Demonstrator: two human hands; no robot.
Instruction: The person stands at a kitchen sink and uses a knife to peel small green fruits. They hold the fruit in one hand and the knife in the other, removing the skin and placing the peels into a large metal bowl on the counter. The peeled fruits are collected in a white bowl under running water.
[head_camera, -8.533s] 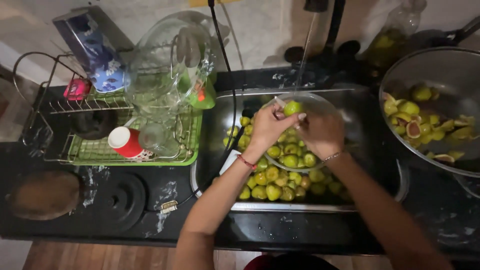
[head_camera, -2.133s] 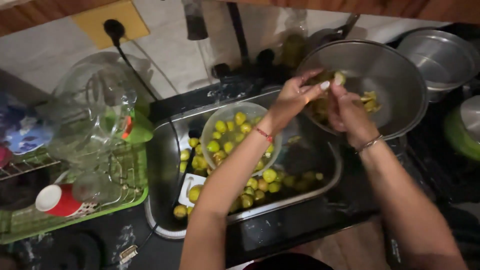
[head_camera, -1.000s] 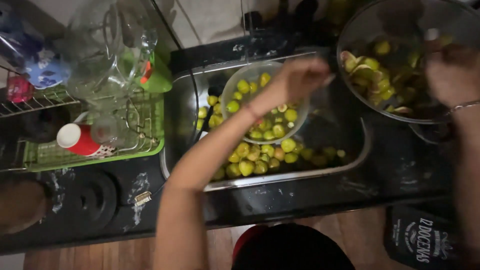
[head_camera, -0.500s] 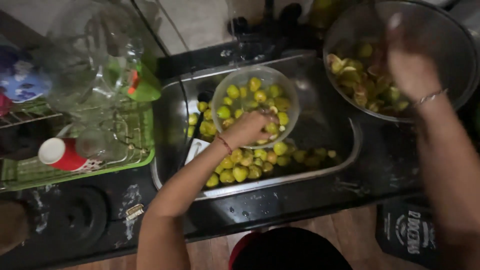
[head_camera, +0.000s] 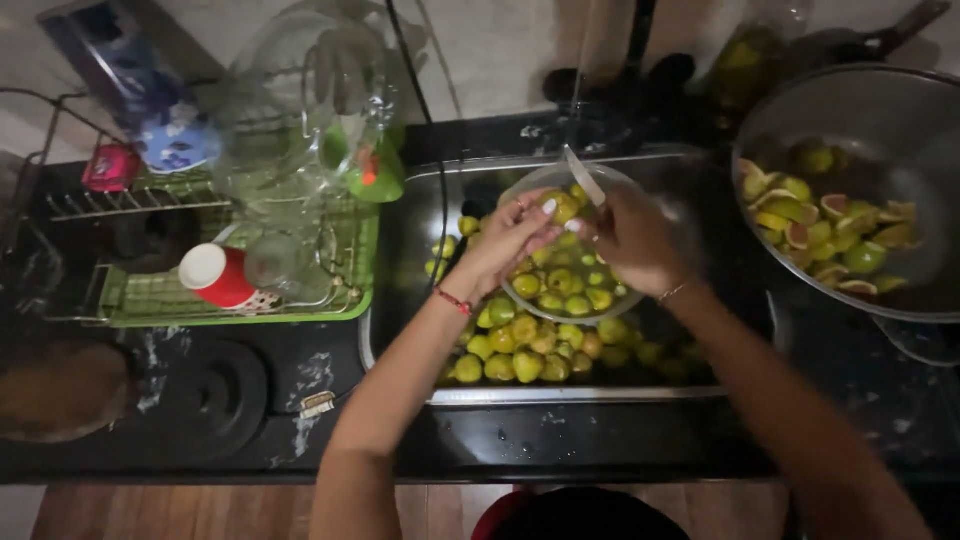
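Over the sink (head_camera: 400, 300), left hand (head_camera: 505, 240) pinches a fig (head_camera: 562, 207); right hand (head_camera: 635, 240) grips a blurred knife (head_camera: 583, 177).

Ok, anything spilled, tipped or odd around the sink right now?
Nothing serious. The red cup lies on its side in the green drying tray, and loose green fruits fill the sink outside the bowl. No spill is visible.

Home kitchen, likely: sink (head_camera: 400, 250), dish rack (head_camera: 150, 300) (dim light).
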